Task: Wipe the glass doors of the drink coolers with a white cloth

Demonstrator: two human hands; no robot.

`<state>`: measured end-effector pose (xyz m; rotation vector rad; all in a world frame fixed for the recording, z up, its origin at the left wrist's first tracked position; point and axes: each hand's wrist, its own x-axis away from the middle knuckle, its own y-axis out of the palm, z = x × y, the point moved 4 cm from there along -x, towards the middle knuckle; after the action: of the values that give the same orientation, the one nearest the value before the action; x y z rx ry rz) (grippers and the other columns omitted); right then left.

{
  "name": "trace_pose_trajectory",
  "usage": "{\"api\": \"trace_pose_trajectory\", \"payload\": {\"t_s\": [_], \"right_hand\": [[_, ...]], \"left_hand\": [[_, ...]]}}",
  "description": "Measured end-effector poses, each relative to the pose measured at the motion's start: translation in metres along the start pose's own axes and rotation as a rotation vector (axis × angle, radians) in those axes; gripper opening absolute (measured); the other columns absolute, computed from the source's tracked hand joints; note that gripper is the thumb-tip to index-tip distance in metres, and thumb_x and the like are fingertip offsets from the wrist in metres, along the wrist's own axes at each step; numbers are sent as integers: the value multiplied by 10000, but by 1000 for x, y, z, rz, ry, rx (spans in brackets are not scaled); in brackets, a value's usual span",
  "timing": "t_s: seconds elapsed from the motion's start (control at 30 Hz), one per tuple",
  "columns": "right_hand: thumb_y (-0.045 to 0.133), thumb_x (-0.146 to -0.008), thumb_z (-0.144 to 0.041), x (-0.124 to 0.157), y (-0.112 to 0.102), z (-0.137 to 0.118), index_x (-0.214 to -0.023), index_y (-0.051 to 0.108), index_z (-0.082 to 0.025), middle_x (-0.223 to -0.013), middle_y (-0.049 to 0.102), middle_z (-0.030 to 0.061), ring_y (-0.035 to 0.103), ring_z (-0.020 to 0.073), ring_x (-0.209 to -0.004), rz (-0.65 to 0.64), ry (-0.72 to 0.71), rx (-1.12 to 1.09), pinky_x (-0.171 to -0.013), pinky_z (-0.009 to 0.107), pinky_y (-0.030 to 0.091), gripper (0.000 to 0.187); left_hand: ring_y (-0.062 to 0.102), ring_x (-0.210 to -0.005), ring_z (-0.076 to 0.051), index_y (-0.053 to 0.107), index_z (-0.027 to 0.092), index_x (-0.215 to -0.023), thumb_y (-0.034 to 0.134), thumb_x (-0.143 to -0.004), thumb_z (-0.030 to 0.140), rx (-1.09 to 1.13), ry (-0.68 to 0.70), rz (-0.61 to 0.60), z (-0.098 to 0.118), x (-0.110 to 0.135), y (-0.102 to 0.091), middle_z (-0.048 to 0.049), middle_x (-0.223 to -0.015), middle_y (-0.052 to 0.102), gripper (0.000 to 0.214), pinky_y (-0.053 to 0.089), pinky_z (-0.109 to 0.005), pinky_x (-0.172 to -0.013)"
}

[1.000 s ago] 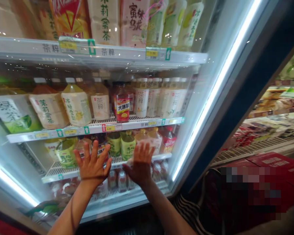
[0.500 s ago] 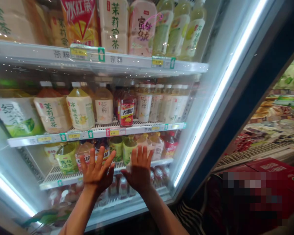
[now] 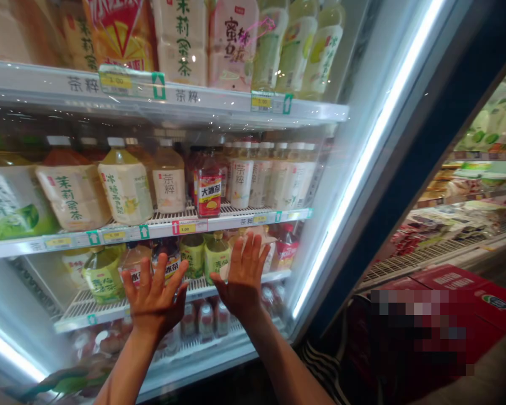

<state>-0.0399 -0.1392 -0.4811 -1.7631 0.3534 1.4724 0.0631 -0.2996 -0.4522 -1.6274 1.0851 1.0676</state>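
Note:
My left hand (image 3: 156, 298) is raised with its fingers spread, in front of the lower shelf of a lit drinks fridge. My right hand (image 3: 243, 275) is held up beside it, fingers stretched and thumb out. Neither hand holds anything. Whether the palms touch glass I cannot tell. Behind the left hand stand a green tea bottle (image 3: 103, 275) and a dark-labelled bottle (image 3: 171, 261). Next to the right hand is another green bottle (image 3: 216, 256). On the shelf above sits a red-labelled iced tea bottle (image 3: 209, 191) among pale-labelled tea bottles (image 3: 168, 183).
A dark door frame (image 3: 421, 152) with a bright light strip (image 3: 375, 140) slants along the right. Beyond it are red boxes (image 3: 447, 281) on the floor and shelves of packaged goods (image 3: 451, 219). Large bottles (image 3: 181, 45) stand on the top shelf.
The view has shifted, so the shelves sit slightly farther left. My right hand has risen a little and moved right against the bottles. Both hands stay spread.

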Motion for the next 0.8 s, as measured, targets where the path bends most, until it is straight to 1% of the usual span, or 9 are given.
{"api": "trace_pose_trajectory", "payload": {"t_s": [0.13, 0.2, 0.33, 0.4, 0.53, 0.6, 0.63, 0.77, 0.8], "right_hand": [[305, -1035, -605, 32, 5, -5, -1640, 93, -33, -1698, 182, 259, 69, 392, -1601, -28, -92, -7, -1237, 686, 217, 858], [298, -1039, -598, 35, 5, -6, -1643, 90, -47, -1688, 227, 251, 76, 370, -1604, -22, -102, -1, -1239, 670, 229, 843], [355, -1003, -666, -11, -4, -2, -1644, 64, -36, -1674, 235, 281, 94, 439, -1588, 34, -16, -11, -1205, 749, 208, 945], [422, -989, -656, -19, -5, -2, -1640, 78, -22, -1673, 227, 290, 108, 459, -1581, 40, -4, -32, -1206, 754, 199, 972], [456, -990, -616, 27, 4, -6, -1631, 129, -8, -1649, 289, 296, 115, 433, -1587, -21, -63, -48, -1203, 720, 254, 943], [440, -998, -608, 37, 6, -8, -1631, 124, -9, -1648, 294, 293, 105, 421, -1592, -35, -88, -39, -1200, 714, 266, 927], [438, -998, -611, 31, 4, -8, -1635, 111, -18, -1657, 277, 288, 99, 422, -1592, -36, -86, -38, -1201, 720, 256, 929], [457, -981, -626, -32, -9, -6, -1649, 18, -60, -1696, 186, 254, 95, 436, -1590, 30, 4, -55, -1219, 744, 167, 980], [466, -978, -619, -40, -10, -7, -1648, 5, -59, -1700, 176, 250, 90, 435, -1591, 44, 13, -58, -1223, 741, 157, 988]], "left_hand": [[129, -1608, -293, 368, 305, -1585, 730, -854, 312, -5, 17, 6, 1, -1, -1, -61, -1702, 224, 816, 38, -537, -1319], [136, -1608, -297, 379, 299, -1580, 732, -855, 309, 4, 19, 11, 2, -2, -1, -65, -1702, 231, 807, 37, -538, -1319], [116, -1611, -292, 383, 302, -1578, 755, -840, 307, 31, 12, 4, 2, -3, -2, -61, -1707, 216, 827, 13, -526, -1321], [108, -1611, -287, 379, 308, -1579, 761, -833, 301, 35, 10, -1, 1, -3, -2, -54, -1709, 209, 838, 3, -518, -1321], [113, -1610, -271, 367, 339, -1581, 726, -855, 327, 21, 4, -8, -1, -1, 0, -29, -1706, 211, 810, 14, -512, -1319], [112, -1610, -265, 370, 353, -1576, 718, -862, 343, 23, 0, -7, -1, 0, 1, -17, -1705, 210, 795, 13, -507, -1318], [112, -1610, -265, 373, 358, -1574, 718, -862, 349, 25, -4, -5, -2, 1, 2, -14, -1704, 212, 791, 12, -508, -1318], [122, -1607, -280, 371, 368, -1572, 713, -868, 355, 22, -33, -28, -1, 4, 2, -18, -1695, 235, 784, 30, -548, -1312], [124, -1606, -285, 371, 372, -1571, 712, -869, 355, 24, -39, -35, -1, 4, 2, -18, -1694, 240, 781, 33, -559, -1310]]}}
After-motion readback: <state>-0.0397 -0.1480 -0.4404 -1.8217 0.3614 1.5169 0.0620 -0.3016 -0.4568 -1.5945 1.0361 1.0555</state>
